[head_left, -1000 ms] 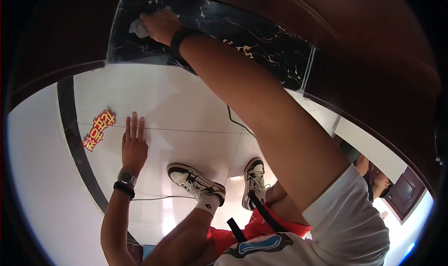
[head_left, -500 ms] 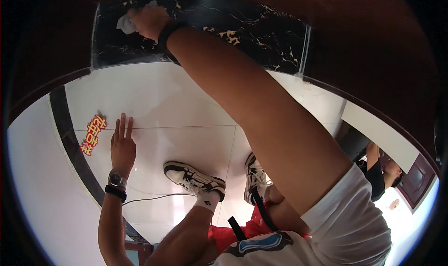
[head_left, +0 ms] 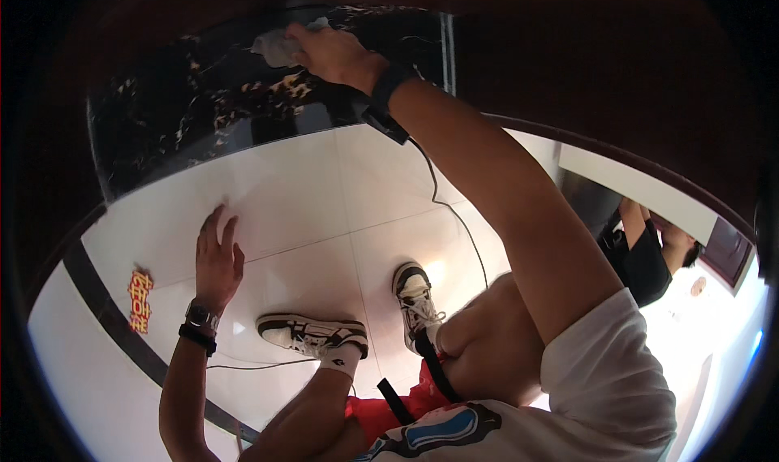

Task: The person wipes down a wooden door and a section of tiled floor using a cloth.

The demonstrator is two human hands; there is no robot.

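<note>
My right hand (head_left: 334, 56) reaches across to the far side and grips a crumpled whitish cloth (head_left: 277, 48). Fabric and fingers press against a glossy black marble panel (head_left: 174, 113) with gold and white veining. Over the pale tiled floor, my left hand (head_left: 217, 263) is open, its fingers apart and slightly bent, holding nothing. Whether it touches the tiles I cannot tell. A watch and a black band circle the left wrist; a black strap with a small device (head_left: 385, 124) sits on the right one.
Dark brown panels (head_left: 519, 73) border the marble. A red-and-yellow sticker (head_left: 139, 301) lies on the floor at left, beside a black border strip. My shoes (head_left: 312, 334) stand on the tiles near thin cables (head_left: 466, 231). At right, another person (head_left: 645, 259) is partly visible.
My right hand has slid the cloth rightward along the marble. The left hand's fingers have bent and spread a little. The whole view has shifted and turned.
</note>
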